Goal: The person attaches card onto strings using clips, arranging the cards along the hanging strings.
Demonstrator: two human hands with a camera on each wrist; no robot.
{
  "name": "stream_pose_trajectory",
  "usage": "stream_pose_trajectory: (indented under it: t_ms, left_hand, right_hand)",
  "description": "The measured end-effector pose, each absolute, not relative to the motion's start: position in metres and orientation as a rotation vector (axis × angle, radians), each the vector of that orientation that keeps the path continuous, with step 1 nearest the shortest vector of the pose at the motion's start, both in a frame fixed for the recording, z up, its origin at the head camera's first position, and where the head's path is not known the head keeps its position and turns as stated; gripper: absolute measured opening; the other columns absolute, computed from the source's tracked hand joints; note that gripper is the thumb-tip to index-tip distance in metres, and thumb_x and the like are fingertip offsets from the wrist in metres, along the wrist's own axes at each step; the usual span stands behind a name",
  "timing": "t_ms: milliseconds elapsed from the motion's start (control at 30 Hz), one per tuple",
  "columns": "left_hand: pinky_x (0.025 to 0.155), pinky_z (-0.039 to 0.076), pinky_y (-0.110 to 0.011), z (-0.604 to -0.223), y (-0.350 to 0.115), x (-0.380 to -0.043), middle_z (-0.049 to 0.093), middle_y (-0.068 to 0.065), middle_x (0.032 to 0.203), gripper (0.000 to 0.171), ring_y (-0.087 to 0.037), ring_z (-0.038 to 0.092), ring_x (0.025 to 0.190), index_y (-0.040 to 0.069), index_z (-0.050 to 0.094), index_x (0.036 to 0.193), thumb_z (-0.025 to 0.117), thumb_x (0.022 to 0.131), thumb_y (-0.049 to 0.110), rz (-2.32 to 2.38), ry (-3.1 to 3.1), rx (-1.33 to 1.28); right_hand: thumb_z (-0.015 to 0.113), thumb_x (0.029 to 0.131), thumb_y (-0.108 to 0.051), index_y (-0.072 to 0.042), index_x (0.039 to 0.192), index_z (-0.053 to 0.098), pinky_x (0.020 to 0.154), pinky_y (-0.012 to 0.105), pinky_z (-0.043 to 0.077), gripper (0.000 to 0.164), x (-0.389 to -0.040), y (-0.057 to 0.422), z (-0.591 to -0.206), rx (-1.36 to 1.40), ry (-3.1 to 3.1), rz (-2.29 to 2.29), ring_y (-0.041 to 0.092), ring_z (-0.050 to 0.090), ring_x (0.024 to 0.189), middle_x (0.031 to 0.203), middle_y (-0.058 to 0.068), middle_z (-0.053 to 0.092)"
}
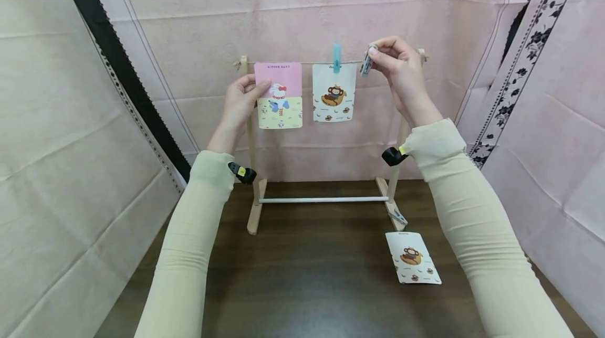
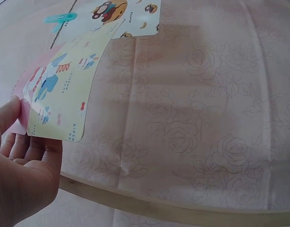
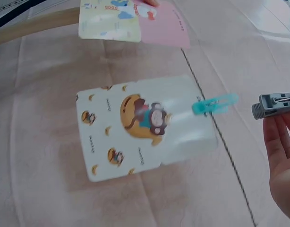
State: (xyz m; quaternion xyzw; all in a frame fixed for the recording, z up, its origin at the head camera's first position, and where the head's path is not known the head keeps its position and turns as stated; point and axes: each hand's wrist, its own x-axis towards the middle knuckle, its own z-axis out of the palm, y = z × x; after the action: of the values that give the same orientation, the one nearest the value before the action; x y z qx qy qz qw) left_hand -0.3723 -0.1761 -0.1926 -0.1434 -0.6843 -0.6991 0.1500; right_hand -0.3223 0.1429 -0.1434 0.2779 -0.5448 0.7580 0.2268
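Note:
My left hand (image 1: 240,101) pinches the left edge of a pink and yellow cartoon card (image 1: 290,112), thumb in front and fingers behind. The card is upright at the cord's left part, its top edge level with the cord. In my right hand (image 1: 402,67) a grey clothespin (image 1: 366,66) is pinched between thumb and fingers, close to the cord. Between the hands a white monkey card (image 1: 345,109) hangs from the cord by a light blue clothespin (image 1: 336,54). In the right wrist view the grey clothespin (image 3: 272,105) is beside the blue one, apart from it.
The cord (image 1: 307,63) spans two wooden posts of a stand, with a white bar (image 1: 323,200) low between its feet. Another grey clothespin (image 1: 398,216) lies on the right foot. A second monkey card (image 1: 416,270) lies on the dark table (image 1: 307,275). Pale cloth surrounds it.

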Motion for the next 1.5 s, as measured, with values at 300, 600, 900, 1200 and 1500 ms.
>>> stream_pose_trajectory:
  t_ms: [300, 600, 900, 1200, 1500]
  left_hand:
    - [0.079, 0.053, -0.025, -0.191, -0.176, -0.375, 0.073, -0.008, 0.109, 0.034, -0.017, 0.068, 0.091, 0.009, 0.067, 0.121, 0.074, 0.094, 0.027, -2.013, -1.973, -0.413]
    - [0.084, 0.052, -0.028, -0.197, -0.176, -0.375, 0.072, -0.008, 0.111, 0.037, -0.019, 0.068, 0.096, 0.009, 0.065, 0.123, 0.073, 0.094, 0.031, -1.988, -2.017, -0.379]
    - [0.081, 0.051, -0.025, -0.196, -0.175, -0.376, 0.072, -0.008, 0.109, 0.037, -0.017, 0.067, 0.094, 0.008, 0.065, 0.123, 0.074, 0.094, 0.029, -2.002, -1.998, -0.381]
    - [0.085, 0.051, -0.029, -0.196, -0.177, -0.376, 0.072, -0.009, 0.113, 0.037, -0.019, 0.068, 0.097, 0.010, 0.066, 0.123, 0.074, 0.094, 0.031, -2.002, -2.007, -0.369]
    - [0.078, 0.053, -0.025, -0.200, -0.179, -0.381, 0.072, -0.009, 0.109, 0.033, -0.018, 0.068, 0.091, 0.007, 0.066, 0.121, 0.073, 0.095, 0.026, -2.034, -1.961, -0.374]
  right_hand:
    - [0.064, 0.094, 0.008, 0.001, 0.097, 0.065, 0.092, 0.033, 0.053, 0.008, -0.327, 0.122, -0.122, 0.853, -1.433, 2.175, 0.021, 0.065, 0.084, 0.091, 0.012, 0.067]
    - [0.062, 0.094, 0.009, 0.000, 0.097, 0.065, 0.092, 0.034, 0.054, 0.009, -0.332, 0.097, -0.110, 0.890, -1.454, 2.195, 0.021, 0.066, 0.083, 0.090, 0.012, 0.066]
    - [0.064, 0.096, 0.002, -0.006, 0.096, 0.066, 0.094, 0.036, 0.052, 0.008, -0.337, 0.081, -0.097, 0.857, -1.576, 2.074, 0.020, 0.065, 0.085, 0.089, 0.006, 0.066]
    - [0.064, 0.097, 0.000, -0.007, 0.098, 0.065, 0.094, 0.034, 0.052, 0.007, -0.344, 0.063, -0.090, 0.830, -1.575, 2.062, 0.020, 0.064, 0.088, 0.092, 0.006, 0.065]
    - [0.064, 0.097, 0.001, -0.008, 0.098, 0.065, 0.093, 0.030, 0.053, 0.009, -0.355, 0.044, -0.091, 0.750, -1.628, 2.083, 0.015, 0.061, 0.088, 0.095, 0.006, 0.062]
